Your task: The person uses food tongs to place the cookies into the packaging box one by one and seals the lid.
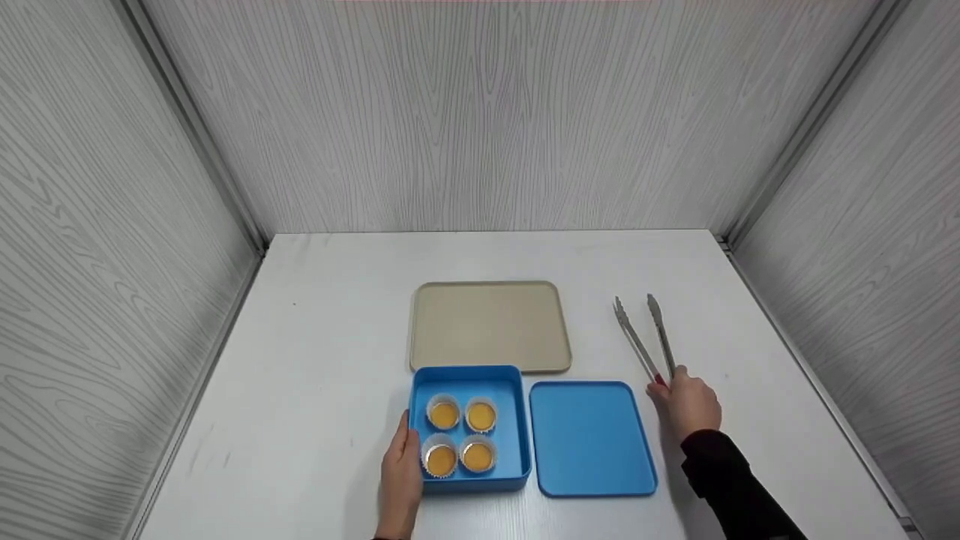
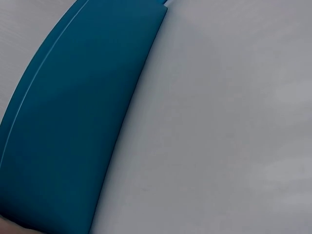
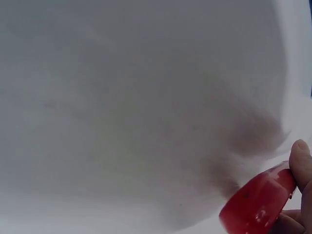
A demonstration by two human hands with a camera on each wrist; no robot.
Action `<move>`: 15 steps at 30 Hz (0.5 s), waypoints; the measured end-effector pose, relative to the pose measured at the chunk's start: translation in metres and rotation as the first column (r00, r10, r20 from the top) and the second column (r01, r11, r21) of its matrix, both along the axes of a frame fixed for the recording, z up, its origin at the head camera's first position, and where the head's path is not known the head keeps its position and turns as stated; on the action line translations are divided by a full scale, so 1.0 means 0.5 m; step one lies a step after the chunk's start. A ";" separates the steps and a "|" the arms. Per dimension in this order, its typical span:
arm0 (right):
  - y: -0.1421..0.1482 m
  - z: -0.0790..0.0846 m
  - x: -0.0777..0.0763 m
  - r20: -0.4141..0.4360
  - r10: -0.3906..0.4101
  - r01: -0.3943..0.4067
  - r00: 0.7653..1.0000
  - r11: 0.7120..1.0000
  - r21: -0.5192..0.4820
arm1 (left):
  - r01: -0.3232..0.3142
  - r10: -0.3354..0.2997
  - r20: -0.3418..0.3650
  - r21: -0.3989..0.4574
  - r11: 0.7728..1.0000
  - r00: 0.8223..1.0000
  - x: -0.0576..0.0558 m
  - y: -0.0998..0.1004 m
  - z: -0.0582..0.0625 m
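A square blue box stands near the table's front, with several small yellow-filled tarts in pale fluted cups inside it. My left hand lies along the box's left side, its fingers extended against the wall. In the left wrist view, the dark blue outer wall fills the left part, and a bit of skin shows at the bottom corner. To the right, my right hand grips metal tongs by their red handle. Their two arms are spread apart, tips pointing away from me, with nothing between them.
A flat blue lid lies just right of the box. Behind the box is a beige tray, its front edge partly overlapped by the box in the head view. Grey wood-grained panels enclose the white table at the back and both sides.
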State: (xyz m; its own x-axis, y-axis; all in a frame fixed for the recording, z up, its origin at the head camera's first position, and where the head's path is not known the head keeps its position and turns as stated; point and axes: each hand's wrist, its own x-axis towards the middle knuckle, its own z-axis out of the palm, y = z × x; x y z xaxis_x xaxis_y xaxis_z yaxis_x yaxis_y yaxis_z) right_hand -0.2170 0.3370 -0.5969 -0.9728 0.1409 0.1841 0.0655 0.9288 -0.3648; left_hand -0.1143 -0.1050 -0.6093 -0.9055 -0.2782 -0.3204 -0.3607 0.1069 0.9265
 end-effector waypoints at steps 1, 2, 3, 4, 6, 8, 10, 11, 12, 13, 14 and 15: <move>0.000 -0.001 -0.001 0.009 -0.006 0.006 1.000 1.000 -0.001 | -0.001 0.001 -0.002 0.001 1.000 1.000 0.000 0.000 0.000; 0.000 -0.003 -0.003 0.011 -0.011 0.011 1.000 1.000 0.000 | -0.001 0.001 -0.003 0.003 1.000 1.000 0.000 0.000 0.001; 0.000 -0.005 -0.004 0.014 -0.013 0.013 1.000 1.000 0.000 | -0.002 0.002 -0.006 0.005 1.000 1.000 0.000 0.000 0.001; 0.000 -0.006 -0.005 0.009 -0.013 0.012 1.000 1.000 0.007 | -0.004 0.004 -0.014 0.002 1.000 1.000 0.001 0.000 0.002; 0.000 -0.009 -0.006 -0.009 -0.009 0.010 1.000 1.000 0.020 | -0.006 0.006 -0.020 0.001 1.000 1.000 0.001 0.000 0.002; 0.000 -0.012 -0.007 -0.035 -0.004 0.005 0.999 0.999 0.032 | -0.011 0.011 -0.023 -0.002 1.000 1.000 0.001 0.001 0.002; 0.000 -0.015 -0.008 -0.050 -0.003 0.005 0.999 0.999 0.040 | -0.016 0.016 -0.028 -0.015 1.000 0.999 0.001 0.002 0.002; -0.001 -0.016 -0.008 -0.051 -0.004 0.007 0.999 0.999 0.042 | -0.017 0.016 -0.024 -0.017 1.000 1.000 0.001 0.002 0.002; -0.001 -0.017 -0.008 -0.054 -0.008 0.010 0.999 0.999 0.045 | -0.016 0.016 -0.019 -0.018 1.000 1.000 0.001 0.002 0.002; -0.001 -0.017 -0.008 -0.057 -0.011 0.014 0.998 0.999 0.049 | -0.015 0.015 -0.014 -0.020 1.000 1.000 0.000 0.002 0.002; -0.001 -0.018 -0.008 -0.071 -0.013 0.017 0.997 0.998 0.058 | -0.014 0.014 -0.008 -0.021 1.000 1.000 0.000 0.002 0.002; 0.000 -0.018 -0.007 -0.094 -0.011 0.018 0.995 0.997 0.076 | -0.012 0.012 -0.003 -0.022 1.000 1.000 0.000 0.002 0.002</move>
State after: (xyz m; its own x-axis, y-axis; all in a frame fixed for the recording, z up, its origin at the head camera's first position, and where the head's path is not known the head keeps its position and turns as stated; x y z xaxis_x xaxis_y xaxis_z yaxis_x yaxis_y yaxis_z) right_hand -0.2204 0.3368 -0.6061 -0.9486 0.1371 0.2852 0.0483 0.9535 -0.2976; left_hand -0.1145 -0.1039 -0.6082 -0.9030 -0.2957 -0.3116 -0.3595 0.1233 0.9250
